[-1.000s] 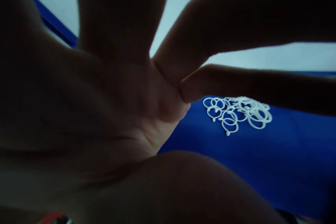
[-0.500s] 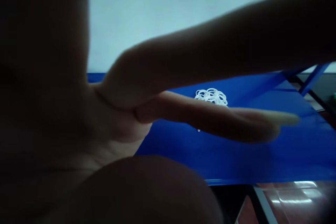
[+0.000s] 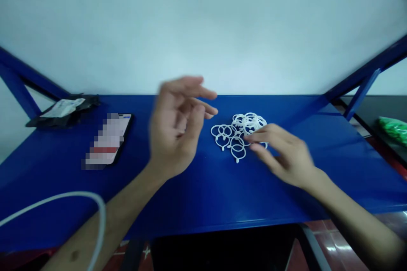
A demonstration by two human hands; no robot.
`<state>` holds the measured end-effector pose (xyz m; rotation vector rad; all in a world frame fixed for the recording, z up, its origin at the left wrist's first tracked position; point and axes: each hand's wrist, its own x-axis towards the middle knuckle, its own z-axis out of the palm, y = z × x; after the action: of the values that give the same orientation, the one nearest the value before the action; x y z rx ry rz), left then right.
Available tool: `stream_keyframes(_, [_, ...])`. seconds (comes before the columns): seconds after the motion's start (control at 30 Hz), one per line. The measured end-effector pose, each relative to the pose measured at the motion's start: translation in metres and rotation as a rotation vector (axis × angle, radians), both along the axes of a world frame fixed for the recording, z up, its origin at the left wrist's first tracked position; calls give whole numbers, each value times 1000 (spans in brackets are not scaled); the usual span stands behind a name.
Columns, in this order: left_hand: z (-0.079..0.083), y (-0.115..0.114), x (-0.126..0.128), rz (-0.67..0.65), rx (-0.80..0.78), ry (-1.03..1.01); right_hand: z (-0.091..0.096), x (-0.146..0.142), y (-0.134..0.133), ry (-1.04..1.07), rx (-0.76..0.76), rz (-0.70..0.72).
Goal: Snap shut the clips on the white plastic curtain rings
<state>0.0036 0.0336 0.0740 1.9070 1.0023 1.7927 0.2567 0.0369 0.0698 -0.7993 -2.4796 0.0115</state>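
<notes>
A pile of white rings [image 3: 251, 123], each with a small knob on its edge, lies on the blue table [image 3: 203, 203]. My right hand [image 3: 286, 154] hovers at the pile's right side with thumb and fingers a little apart; nothing shows between them. Whether its fingertips touch the rings I cannot tell. To the left of the pile my left hand [image 3: 176, 129] is raised above the table, palm turned inward, its fingers loosely bent and spread, slightly blurred. It holds nothing that I can see.
A phone [image 3: 110, 139] with a partly pixelated screen lies on the left. Behind it is a black plastic package [image 3: 63, 110] with a white label. A white cable [image 3: 76, 194] loops across my left forearm. Blue frame bars rise at both sides; a green bag [image 3: 392, 129] sits far right.
A hand that filled much of the view close to the camera has moved away. Both hands are now over the table, the right one at the rings.
</notes>
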Motion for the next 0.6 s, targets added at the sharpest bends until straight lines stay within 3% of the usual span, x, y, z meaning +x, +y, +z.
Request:
stream_keyframes(0.13, [-68,19,9,99,-76,417,-36,-19,31,-87,31,43])
stream_keyframes(0.23, [-98,22,5,69,-51,698,-55,-24,42,-65,43,0])
stream_keyframes(0.37, [-104,20,7,56,-90,833,-63,-22,40,-55,-19,-29])
stream_keyframes(0.6, [-104,23,9,24,-121,888,-68,-21,37,-126,-64,-72])
